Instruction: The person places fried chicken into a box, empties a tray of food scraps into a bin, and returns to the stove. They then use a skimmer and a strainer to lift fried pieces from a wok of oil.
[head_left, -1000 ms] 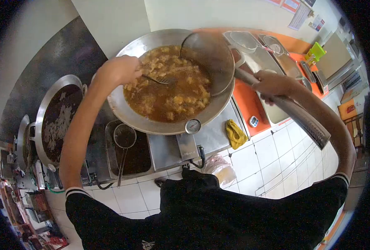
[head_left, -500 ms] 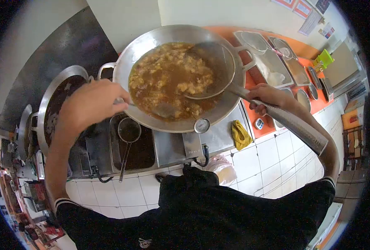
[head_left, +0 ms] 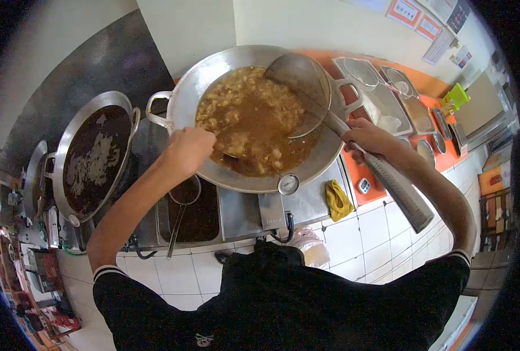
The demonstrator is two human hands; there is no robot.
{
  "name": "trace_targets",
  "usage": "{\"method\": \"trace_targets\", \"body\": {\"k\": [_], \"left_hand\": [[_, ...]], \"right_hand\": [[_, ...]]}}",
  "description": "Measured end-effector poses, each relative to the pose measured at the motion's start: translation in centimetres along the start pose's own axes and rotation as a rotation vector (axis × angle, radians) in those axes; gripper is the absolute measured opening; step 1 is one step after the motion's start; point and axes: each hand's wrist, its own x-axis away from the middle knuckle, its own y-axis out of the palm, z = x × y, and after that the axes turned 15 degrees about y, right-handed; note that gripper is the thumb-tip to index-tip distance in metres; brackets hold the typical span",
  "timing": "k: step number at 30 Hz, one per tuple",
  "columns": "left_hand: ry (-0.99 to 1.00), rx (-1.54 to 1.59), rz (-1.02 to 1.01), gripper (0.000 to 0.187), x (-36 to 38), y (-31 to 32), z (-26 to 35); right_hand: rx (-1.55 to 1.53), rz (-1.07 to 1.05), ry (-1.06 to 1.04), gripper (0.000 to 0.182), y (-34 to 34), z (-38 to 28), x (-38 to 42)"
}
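Note:
A large metal wok (head_left: 181,96) holds bubbling brown oil with pieces of frying food (head_left: 236,88) in it. My right hand (head_left: 372,139) is closed around the thick handle of a big round mesh skimmer (head_left: 298,73). The skimmer's bowl leans at the wok's right side, its lower rim at the oil. Over the wok's left rim, my left hand (head_left: 192,151) is closed on a metal utensil (head_left: 230,156), mostly hidden by the hand and the oil. A dial thermometer (head_left: 288,184) is at the wok's front rim.
To the left is a second wok (head_left: 90,105) of dark oil. A small strainer (head_left: 185,190) rests over a sunken tray in front. A yellow cloth (head_left: 338,200) and a timer (head_left: 363,186) lie at the right, near metal trays (head_left: 388,111) on the orange counter.
My left hand has moved right and slightly down, closer over the wok. The skimmer's bowl is higher and more upright, its handle end swung down and left. The view has shifted slightly.

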Motion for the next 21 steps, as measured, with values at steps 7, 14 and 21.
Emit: {"method": "trace_targets", "body": {"k": [7,14,21], "left_hand": [[-0.176,0.006,0.081,0.016,0.5,0.1,-5.0],[-0.206,-0.090,0.134,0.018,-1.5,-0.5,-7.3],[-0.176,0.008,0.040,0.019,-1.0,-3.3,-6.3]], "right_hand": [[-0.042,-0.002,-0.067,0.022,-1.3,0.8,0.1],[0.077,0.148,-0.150,0.023,1.5,0.2,-3.1],[0.361,0.247,-0.322,0.048,-0.8,-1.8,-1.1]]}}
